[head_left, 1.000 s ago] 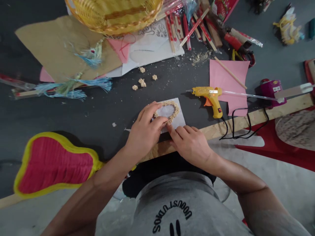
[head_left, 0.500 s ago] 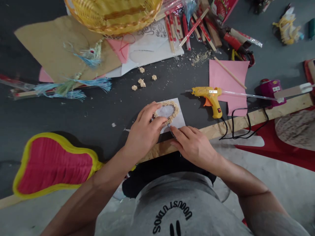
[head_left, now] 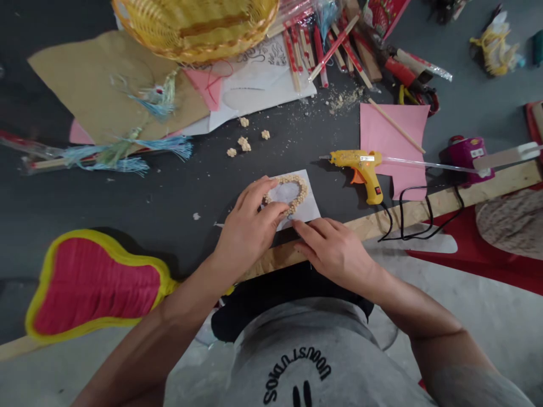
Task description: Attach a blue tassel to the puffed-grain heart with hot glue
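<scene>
A ring of small beige bead-like clusters [head_left: 302, 195] rests on a square of white paper [head_left: 311, 210] close to the table's front edge. The thumb and fingers of my left hand [head_left: 250, 220] grip the ring's left side, covering part of it. My right hand [head_left: 337, 249] is just below and right of the ring, fingers curled together, index fingertip at the paper's lower edge. Whatever lies between those fingertips is too small to make out. Several loose beige clusters [head_left: 244, 144] lie beyond the paper. To the right, a yellow glue gun [head_left: 360, 164] lies with a clear glue stick in its back.
Pink paper [head_left: 394, 130] lies under a thin wooden stick. A purple box [head_left: 470, 158] and black cord [head_left: 403, 223] are at right. Behind are a yellow basket [head_left: 203, 34], red-tipped sticks [head_left: 305, 51] and blue tassels [head_left: 127, 152]. A pink-and-yellow fan [head_left: 97, 285] lies left.
My right index fingertip has shifted very slightly left along the paper's lower edge. My left hand and the ring stay in place.
</scene>
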`<act>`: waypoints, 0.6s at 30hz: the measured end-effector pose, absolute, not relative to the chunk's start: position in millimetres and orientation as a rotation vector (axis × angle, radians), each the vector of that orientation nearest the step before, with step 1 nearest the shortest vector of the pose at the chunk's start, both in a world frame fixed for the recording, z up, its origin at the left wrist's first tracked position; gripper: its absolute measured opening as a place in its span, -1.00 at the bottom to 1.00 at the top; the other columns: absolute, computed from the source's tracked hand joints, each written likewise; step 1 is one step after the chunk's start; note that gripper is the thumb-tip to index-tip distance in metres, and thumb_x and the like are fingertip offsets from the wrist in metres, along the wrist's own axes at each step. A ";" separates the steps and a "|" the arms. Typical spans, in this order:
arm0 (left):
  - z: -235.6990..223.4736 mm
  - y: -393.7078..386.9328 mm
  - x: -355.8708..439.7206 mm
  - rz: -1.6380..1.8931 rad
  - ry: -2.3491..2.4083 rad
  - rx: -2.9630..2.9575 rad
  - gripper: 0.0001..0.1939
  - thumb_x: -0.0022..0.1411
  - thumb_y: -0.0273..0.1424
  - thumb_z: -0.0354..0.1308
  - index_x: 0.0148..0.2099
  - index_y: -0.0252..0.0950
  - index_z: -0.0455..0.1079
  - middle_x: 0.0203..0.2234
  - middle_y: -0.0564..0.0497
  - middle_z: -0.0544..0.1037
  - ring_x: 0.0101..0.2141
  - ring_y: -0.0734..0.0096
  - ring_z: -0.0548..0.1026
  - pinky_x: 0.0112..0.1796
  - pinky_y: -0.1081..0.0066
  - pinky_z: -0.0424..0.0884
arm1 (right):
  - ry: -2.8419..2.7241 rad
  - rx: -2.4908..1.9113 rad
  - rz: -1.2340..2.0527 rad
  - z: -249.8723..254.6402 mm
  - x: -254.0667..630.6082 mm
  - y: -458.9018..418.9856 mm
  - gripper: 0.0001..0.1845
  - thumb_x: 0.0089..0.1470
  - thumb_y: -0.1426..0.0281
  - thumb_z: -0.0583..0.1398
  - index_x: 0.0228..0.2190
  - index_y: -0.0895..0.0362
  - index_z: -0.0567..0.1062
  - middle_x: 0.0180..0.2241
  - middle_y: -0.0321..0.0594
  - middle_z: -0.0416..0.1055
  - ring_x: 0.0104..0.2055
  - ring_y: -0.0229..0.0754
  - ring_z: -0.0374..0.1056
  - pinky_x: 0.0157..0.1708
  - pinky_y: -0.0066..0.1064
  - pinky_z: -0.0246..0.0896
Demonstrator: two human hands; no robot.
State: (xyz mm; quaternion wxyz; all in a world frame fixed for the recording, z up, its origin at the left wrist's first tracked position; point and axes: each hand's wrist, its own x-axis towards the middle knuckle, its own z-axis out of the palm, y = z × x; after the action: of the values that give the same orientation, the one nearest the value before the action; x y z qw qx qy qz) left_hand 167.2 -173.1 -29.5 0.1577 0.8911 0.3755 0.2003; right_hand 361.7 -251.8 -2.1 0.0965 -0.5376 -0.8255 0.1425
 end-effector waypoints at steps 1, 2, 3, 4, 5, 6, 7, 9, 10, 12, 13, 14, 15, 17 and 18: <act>-29.6 -173.2 167.4 0.575 1.076 2.550 -0.83 0.40 -0.43 0.04 -0.09 -0.31 0.46 0.14 -0.24 0.37 0.25 -0.03 0.32 0.19 0.00 0.37 | -2.425 -1.583 0.454 -1.6 363.0 -251.9 -0.61 0.35 0.33 0.08 0.10 0.28 0.42 -0.24 -0.07 0.51 -0.23 -0.10 0.44 -0.19 -0.23 0.41; -29.6 -173.3 167.6 0.575 1.082 2.548 -0.83 0.40 -0.43 0.04 -0.09 -0.31 0.46 0.14 -0.24 0.37 0.25 -0.04 0.32 0.19 0.00 0.37 | -2.407 -1.577 0.482 -1.1 364.4 -251.7 -0.60 0.35 0.33 0.07 0.11 0.29 0.41 -0.24 -0.06 0.52 -0.23 -0.10 0.44 -0.18 -0.24 0.41; -29.8 -173.3 167.8 0.574 1.089 2.545 -0.83 0.40 -0.43 0.04 -0.10 -0.30 0.46 0.15 -0.23 0.37 0.24 -0.03 0.32 0.19 -0.01 0.37 | -2.395 -1.574 0.505 -0.7 365.6 -251.3 -0.59 0.36 0.33 0.06 0.11 0.30 0.40 -0.24 -0.06 0.53 -0.23 -0.11 0.44 -0.19 -0.24 0.42; -29.9 -173.3 167.9 0.574 1.093 2.542 -0.84 0.40 -0.43 0.04 -0.10 -0.29 0.46 0.15 -0.22 0.37 0.24 -0.03 0.32 0.19 -0.01 0.37 | -2.386 -1.573 0.520 -0.2 366.7 -250.8 -0.59 0.36 0.33 0.05 0.12 0.31 0.39 -0.24 -0.06 0.53 -0.24 -0.12 0.45 -0.19 -0.25 0.42; -30.1 -173.3 167.9 0.572 1.094 2.540 -0.84 0.40 -0.43 0.05 -0.10 -0.28 0.46 0.15 -0.21 0.37 0.24 -0.02 0.32 0.19 -0.01 0.37 | -2.381 -1.572 0.527 0.2 367.8 -250.1 -0.59 0.37 0.33 0.05 0.12 0.31 0.39 -0.24 -0.06 0.54 -0.24 -0.12 0.45 -0.20 -0.25 0.43; -30.4 -173.1 167.8 0.572 1.093 2.539 -0.84 0.40 -0.43 0.05 -0.10 -0.28 0.46 0.16 -0.20 0.37 0.24 -0.02 0.32 0.19 -0.01 0.37 | -2.378 -1.571 0.526 0.7 368.6 -249.4 -0.59 0.37 0.33 0.04 0.12 0.31 0.39 -0.24 -0.06 0.54 -0.24 -0.12 0.45 -0.20 -0.25 0.43; -30.6 -173.0 167.7 0.571 1.089 2.539 -0.84 0.40 -0.43 0.05 -0.10 -0.28 0.46 0.16 -0.20 0.37 0.25 -0.02 0.32 0.19 -0.01 0.37 | -2.377 -1.569 0.522 1.2 369.4 -248.8 -0.59 0.37 0.33 0.04 0.12 0.31 0.39 -0.24 -0.06 0.54 -0.24 -0.12 0.45 -0.20 -0.25 0.43; -30.8 -172.6 167.3 0.578 1.077 2.542 -0.83 0.40 -0.43 0.05 -0.10 -0.29 0.46 0.16 -0.21 0.37 0.24 -0.03 0.32 0.19 -0.01 0.37 | -2.379 -1.556 0.513 2.1 370.4 -248.2 -0.60 0.36 0.35 0.06 0.11 0.29 0.41 -0.23 -0.07 0.53 -0.23 -0.10 0.45 -0.19 -0.24 0.43; -30.7 -172.5 167.2 0.581 1.073 2.544 -0.83 0.40 -0.44 0.05 -0.10 -0.30 0.46 0.15 -0.22 0.37 0.24 -0.03 0.32 0.18 -0.02 0.37 | -2.379 -1.550 0.510 2.4 370.6 -248.3 -0.61 0.35 0.35 0.07 0.10 0.28 0.42 -0.22 -0.07 0.53 -0.23 -0.10 0.45 -0.19 -0.24 0.43; -30.1 -172.5 167.1 0.582 1.066 2.547 -0.83 0.39 -0.45 0.05 -0.09 -0.31 0.46 0.15 -0.23 0.37 0.23 -0.05 0.33 0.18 -0.02 0.38 | -2.382 -1.546 0.507 2.7 370.3 -249.3 -0.63 0.34 0.36 0.08 0.09 0.26 0.43 -0.22 -0.09 0.52 -0.23 -0.10 0.44 -0.20 -0.24 0.43; -29.7 -172.6 167.2 0.579 1.064 2.548 -0.83 0.39 -0.45 0.05 -0.09 -0.32 0.47 0.14 -0.24 0.37 0.23 -0.05 0.33 0.18 -0.02 0.38 | -2.387 -1.551 0.500 2.6 369.8 -250.0 -0.63 0.34 0.35 0.08 0.08 0.25 0.44 -0.21 -0.10 0.52 -0.23 -0.10 0.44 -0.20 -0.24 0.42; -29.3 -172.8 167.3 0.577 1.063 2.550 -0.83 0.39 -0.45 0.05 -0.09 -0.32 0.47 0.14 -0.25 0.37 0.23 -0.06 0.33 0.18 -0.02 0.38 | -2.394 -1.561 0.487 2.3 368.9 -250.8 -0.63 0.34 0.35 0.08 0.08 0.24 0.44 -0.21 -0.10 0.51 -0.23 -0.11 0.43 -0.20 -0.25 0.42; -28.9 -173.0 167.4 0.576 1.061 2.553 -0.83 0.39 -0.45 0.05 -0.09 -0.33 0.46 0.14 -0.26 0.38 0.24 -0.06 0.33 0.18 -0.02 0.38 | -2.409 -1.573 0.471 2.0 367.9 -251.5 -0.63 0.34 0.34 0.08 0.09 0.23 0.44 -0.22 -0.11 0.51 -0.24 -0.11 0.42 -0.21 -0.25 0.41; -28.5 -173.4 167.5 0.584 1.059 2.561 -0.83 0.39 -0.46 0.05 -0.09 -0.34 0.46 0.14 -0.27 0.38 0.24 -0.07 0.33 0.18 -0.02 0.38 | -2.450 -1.597 0.427 1.0 365.5 -252.5 -0.62 0.34 0.32 0.09 0.11 0.20 0.43 -0.22 -0.12 0.50 -0.25 -0.12 0.40 -0.22 -0.26 0.39; -28.5 -173.4 167.5 0.586 1.057 2.566 -0.83 0.39 -0.46 0.05 -0.09 -0.34 0.46 0.14 -0.28 0.37 0.24 -0.07 0.33 0.18 -0.01 0.38 | -2.472 -1.612 0.404 0.6 364.3 -252.8 -0.61 0.33 0.31 0.09 0.11 0.19 0.43 -0.23 -0.12 0.49 -0.25 -0.11 0.39 -0.23 -0.26 0.38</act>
State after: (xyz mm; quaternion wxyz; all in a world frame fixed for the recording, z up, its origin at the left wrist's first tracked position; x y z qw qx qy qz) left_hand 167.5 -173.4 -28.5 0.1520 0.8942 0.3682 0.2042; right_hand 364.3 -252.8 0.6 0.0814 -0.5393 -0.8272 0.1353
